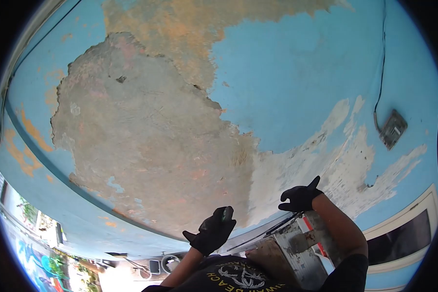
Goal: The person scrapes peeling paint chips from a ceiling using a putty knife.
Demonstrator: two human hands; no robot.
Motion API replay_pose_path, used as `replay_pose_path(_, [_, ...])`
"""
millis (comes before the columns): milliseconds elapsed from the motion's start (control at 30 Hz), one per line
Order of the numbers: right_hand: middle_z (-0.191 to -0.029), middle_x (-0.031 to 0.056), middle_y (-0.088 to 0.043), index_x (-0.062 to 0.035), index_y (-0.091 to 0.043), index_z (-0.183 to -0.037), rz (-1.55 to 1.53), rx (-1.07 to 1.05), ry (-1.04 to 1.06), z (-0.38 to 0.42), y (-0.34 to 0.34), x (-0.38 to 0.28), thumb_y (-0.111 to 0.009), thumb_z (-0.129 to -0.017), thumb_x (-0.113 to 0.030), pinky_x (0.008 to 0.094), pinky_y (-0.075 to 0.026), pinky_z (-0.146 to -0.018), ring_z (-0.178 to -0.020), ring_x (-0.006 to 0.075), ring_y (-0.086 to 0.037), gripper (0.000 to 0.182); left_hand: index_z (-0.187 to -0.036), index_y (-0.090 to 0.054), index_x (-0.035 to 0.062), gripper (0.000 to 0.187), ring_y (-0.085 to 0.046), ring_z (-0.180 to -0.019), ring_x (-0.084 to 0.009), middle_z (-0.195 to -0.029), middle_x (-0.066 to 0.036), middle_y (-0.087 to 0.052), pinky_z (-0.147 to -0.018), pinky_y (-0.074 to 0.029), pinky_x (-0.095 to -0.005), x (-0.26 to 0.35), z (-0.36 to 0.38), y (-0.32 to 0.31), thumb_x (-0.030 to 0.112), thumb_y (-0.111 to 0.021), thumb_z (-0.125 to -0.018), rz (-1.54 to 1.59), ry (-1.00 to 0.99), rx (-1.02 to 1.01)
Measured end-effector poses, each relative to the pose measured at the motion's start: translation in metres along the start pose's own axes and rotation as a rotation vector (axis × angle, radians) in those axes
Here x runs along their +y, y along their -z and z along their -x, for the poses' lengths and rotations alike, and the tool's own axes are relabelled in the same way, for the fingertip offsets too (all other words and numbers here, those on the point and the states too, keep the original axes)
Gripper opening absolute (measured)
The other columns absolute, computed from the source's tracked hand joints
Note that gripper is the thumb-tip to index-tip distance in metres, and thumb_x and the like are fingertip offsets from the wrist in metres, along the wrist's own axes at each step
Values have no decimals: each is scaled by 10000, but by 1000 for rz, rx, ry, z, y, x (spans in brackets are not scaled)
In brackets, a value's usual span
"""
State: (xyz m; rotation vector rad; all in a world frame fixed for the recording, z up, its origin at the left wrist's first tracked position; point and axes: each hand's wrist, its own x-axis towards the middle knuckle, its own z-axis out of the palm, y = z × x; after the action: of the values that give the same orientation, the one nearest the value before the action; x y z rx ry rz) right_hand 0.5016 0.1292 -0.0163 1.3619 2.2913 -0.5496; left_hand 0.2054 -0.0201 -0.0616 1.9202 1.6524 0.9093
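Observation:
A large bare patch of grey-brown plaster (146, 121) fills the middle of the blue wall (277, 63), with ragged, flaking paint at its edges. My left hand (211, 231), in a black glove, is raised at the patch's lower edge. Its thumb sticks out to the left while the other fingers are folded; a small greenish glint shows among them, too small to name. My right hand (301, 195), also in a black glove, is up before the whitish scraped area (277, 175). Its fingers are apart, with nothing visible in them.
Below my right arm stands a worn metal-and-wood item (297, 243) with red parts. An electrical box (393, 129) hangs on the wall at right, a cable running up from it. At lower right is a framed window (404, 238). Buckets (170, 263) stand on the floor at lower left.

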Motion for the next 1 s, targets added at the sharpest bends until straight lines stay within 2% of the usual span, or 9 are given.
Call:
replay_pose_path(133, [-1322, 78, -622, -208, -587, -1311, 75, -23, -27, 10, 10, -15, -470, -899, -692, 794, -100, -1053, -1301, 315, -521, 646, -1223, -544, 78, 363, -686, -860, -344, -1010, -153, -665, -718, -528, -445, 8, -1, 18, 231, -667, -917, 96, -17, 44])
replay_pose_path(267, [-1407, 149, -538, -80, -435, -1450, -351, 358, 489, 35, 26, -58, -660, -924, -345, 434, -431, -1072, -1288, 316, -529, 631, -1220, -565, 76, 412, -698, -845, -327, -968, -143, -689, -721, -546, -419, 27, -18, 22, 222, -733, -872, 172, -87, 237])
replay_pose_path(367, [-1517, 161, -383, -84, -246, -1537, -892, 401, 864, 39, 17, -113, -671, -881, -59, 404, -429, -1082, -1301, 266, -513, 782, -1261, -565, 57, 505, -689, -846, -353, -974, -172, -689, -706, -551, -425, 50, -40, 14, 200, -773, -823, 174, -272, 349])
replay_pose_path(567, [-1292, 190, -608, -24, -462, -1329, -1379, 633, 735, 15, 43, -134, -545, -1007, -204, 408, -469, -1036, -1222, 288, -584, 378, -1254, -559, 38, 545, -675, -1008, -334, -1115, -163, -667, -815, -549, -415, 70, -60, 32, 167, -793, -779, 121, -398, 201])
replay_pose_path(633, [-950, 147, -686, -21, -537, -1150, -1701, 800, 641, 19, 59, -127, -460, -1051, -310, 392, -554, -851, -951, 269, -686, 315, -1312, -540, 47, 591, -620, -1115, -367, -1218, -204, -619, -925, -516, -433, 65, -56, 53, 183, -777, -787, 25, -464, 394])
replay_pose_path(700, [-695, 78, -606, -39, -542, -950, -1596, 1050, 851, 32, 88, -107, -507, -1042, -271, 331, -497, -514, -556, 207, -596, 253, -1288, -566, 50, 546, -637, -1100, -271, -1224, -160, -634, -896, -527, -375, 33, -55, 66, 183, -781, -804, 205, -237, 458])
replay_pose_path(767, [-557, 23, -424, -58, -472, -837, -1519, 1188, 984, 48, 114, -100, -511, -1041, -268, 308, -349, -399, -419, 143, -403, 295, -1112, -667, 54, 268, -648, -771, -119, -936, -45, -711, -666, -506, -258, -6, -57, 82, 101, -735, -857, 223, -124, 611])
replay_pose_path(867, [-564, 11, -378, -59, -453, -812, -1366, 1207, 1322, 66, 148, -108, -502, -1039, -192, 287, -257, -369, -405, 110, -332, 268, -870, -675, 40, 100, -577, -643, -95, -718, -32, -646, -590, -465, -271, -73, -54, 110, 117, -657, -930, 254, 113, 608])
replay_pose_path(1000, [-554, 13, -326, -96, -405, -807, -1174, 1375, 1159, 74, 175, -150, -429, -1062, -240, 288, -239, -398, -414, 108, -256, 294, -785, -668, 16, 241, -573, -590, -121, -654, -43, -630, -546, -433, -314, -96, -63, 139, 181, -629, -956, 136, 93, 722])
